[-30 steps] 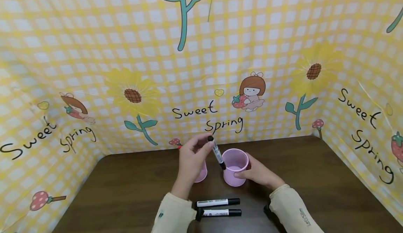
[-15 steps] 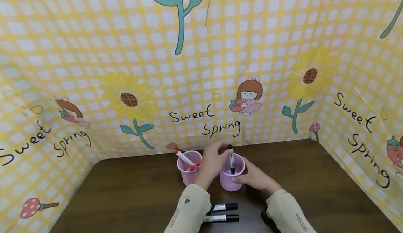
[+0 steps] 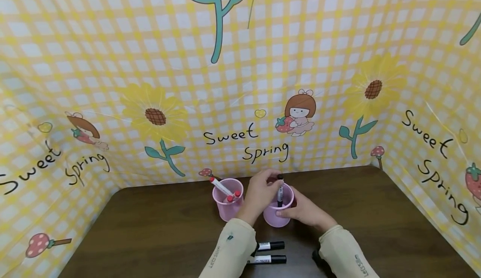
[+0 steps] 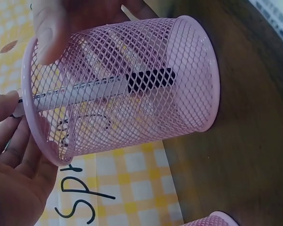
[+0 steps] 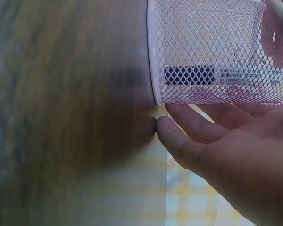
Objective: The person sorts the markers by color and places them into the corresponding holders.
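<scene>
My left hand [image 3: 261,194] pinches the upper end of a black-capped marker [image 3: 280,195] between thumb and fingers. The marker stands nearly upright inside a pink mesh pen cup [image 3: 273,219]. In the left wrist view, the marker's lower black end [image 4: 151,80] shows through the mesh, near the cup's bottom. My right hand [image 3: 310,212] holds this cup from the right, thumb at the front near the rim. Its fingers lie along the cup's side in the right wrist view. Part of the cup's rim is hidden behind my left hand.
Left of it stands a second pink mesh cup [image 3: 225,211] with several red-capped markers [image 3: 221,186]. Two black-capped markers, one nearer [image 3: 268,259] and one farther [image 3: 271,246], lie on the dark wooden table [image 3: 158,228], partly under my left sleeve. A checkered cloth [image 3: 210,102] encloses the table's back and sides.
My left hand has moved right, bringing the marker from beside the rim down into the cup. The second cup has come into fuller view. My right hand keeps its hold.
</scene>
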A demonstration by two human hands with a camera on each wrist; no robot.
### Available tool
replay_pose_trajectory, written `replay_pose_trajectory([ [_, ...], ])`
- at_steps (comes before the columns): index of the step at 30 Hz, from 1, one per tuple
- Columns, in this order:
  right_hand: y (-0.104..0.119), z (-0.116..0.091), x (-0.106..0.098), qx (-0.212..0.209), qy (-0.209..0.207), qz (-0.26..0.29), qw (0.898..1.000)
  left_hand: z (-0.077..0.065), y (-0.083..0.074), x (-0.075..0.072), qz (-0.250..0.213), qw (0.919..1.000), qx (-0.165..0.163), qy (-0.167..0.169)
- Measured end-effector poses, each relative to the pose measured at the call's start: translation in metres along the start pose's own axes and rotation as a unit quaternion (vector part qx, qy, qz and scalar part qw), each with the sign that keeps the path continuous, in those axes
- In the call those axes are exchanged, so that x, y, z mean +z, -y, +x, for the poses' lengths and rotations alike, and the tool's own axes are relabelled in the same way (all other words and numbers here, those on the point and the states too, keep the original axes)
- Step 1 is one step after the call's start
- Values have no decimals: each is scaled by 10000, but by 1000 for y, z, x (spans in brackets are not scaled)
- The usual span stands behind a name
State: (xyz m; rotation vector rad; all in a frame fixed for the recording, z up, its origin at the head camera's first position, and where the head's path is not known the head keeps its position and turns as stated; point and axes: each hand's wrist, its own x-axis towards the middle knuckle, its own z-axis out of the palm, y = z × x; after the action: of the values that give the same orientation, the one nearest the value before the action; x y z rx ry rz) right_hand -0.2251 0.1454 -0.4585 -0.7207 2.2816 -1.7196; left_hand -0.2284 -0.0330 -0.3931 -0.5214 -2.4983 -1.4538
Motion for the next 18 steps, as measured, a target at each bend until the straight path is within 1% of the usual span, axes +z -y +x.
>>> replay_pose_trajectory([
  [5, -1, 0, 0, -25, 25, 16, 10000, 2, -1, 2, -97, 9999, 5, 72],
  [9, -2, 0, 1, -20, -21, -12, 10000, 3, -2, 2, -88, 9999, 51, 47],
  [12, -1, -1, 1, 0, -31, -55, 10000, 4, -3, 2, -96, 9999, 22, 27],
  [15, 0, -1, 1, 12, -14, -71, 10000, 2, -6, -1, -80, 9999, 23, -64],
  [17, 1, -1, 1, 35, -30, -61, 10000, -2, -11, -5, -124, 9996, 125, -200],
  [18, 2, -1, 1, 41, -27, -48, 10000, -4, -13, -8, -172, 9991, 231, -298],
])
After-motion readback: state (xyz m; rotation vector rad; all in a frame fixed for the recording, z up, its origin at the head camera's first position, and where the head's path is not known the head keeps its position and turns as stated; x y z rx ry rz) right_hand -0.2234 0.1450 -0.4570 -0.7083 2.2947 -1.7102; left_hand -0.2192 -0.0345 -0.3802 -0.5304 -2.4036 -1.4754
